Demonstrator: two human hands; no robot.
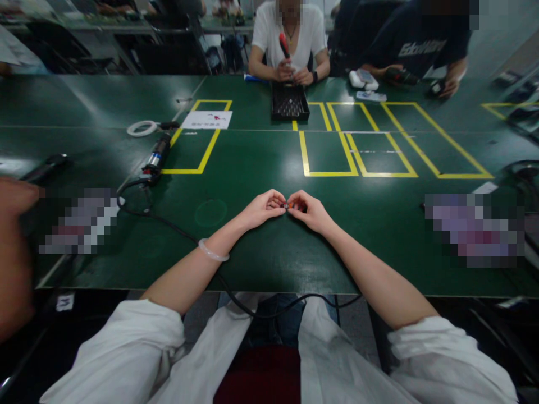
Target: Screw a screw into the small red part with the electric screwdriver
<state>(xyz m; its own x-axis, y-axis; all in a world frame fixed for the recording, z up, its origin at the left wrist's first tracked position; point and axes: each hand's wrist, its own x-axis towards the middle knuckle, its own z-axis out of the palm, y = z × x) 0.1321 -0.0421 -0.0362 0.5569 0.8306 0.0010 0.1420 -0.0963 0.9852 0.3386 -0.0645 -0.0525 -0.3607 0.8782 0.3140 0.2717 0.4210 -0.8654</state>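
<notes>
- The small part [287, 206] is a tiny reddish-orange piece with a darker spot in it. It is too small to make out its shape surely, though it may be a short cylinder.
- It is held just above the green table [261, 264], exactly where the fingertips of both hands meet.
- The left hand [261, 209] has its fingers curled in tight. Thumb and forefinger are pinched closed on the left end of the small part, and the other fingers are folded beneath.
- A clear bracelet [213, 252] circles the wrist behind those fingers.
- The right hand [310, 211] mirrors this, with thumb and forefinger nipped together on the right end of the small part. The remaining fingers are bent into the palm, and the knuckles of the two hands almost touch.
- Well to the left of the fingers and farther out, an electric screwdriver [157, 156] lies on the table. Its black cable [168, 223] loops back past the left forearm.
- Beyond the screwdriver lies a white tape ring [142, 128].
- Farther out, left of the fingers, lies a paper sheet [207, 119].
- Straight beyond the fingers are yellow outlines [329, 173], then a black tray [289, 101].
- At the tray, another person's hands hold a red-handled tool [284, 45] upright.
</notes>
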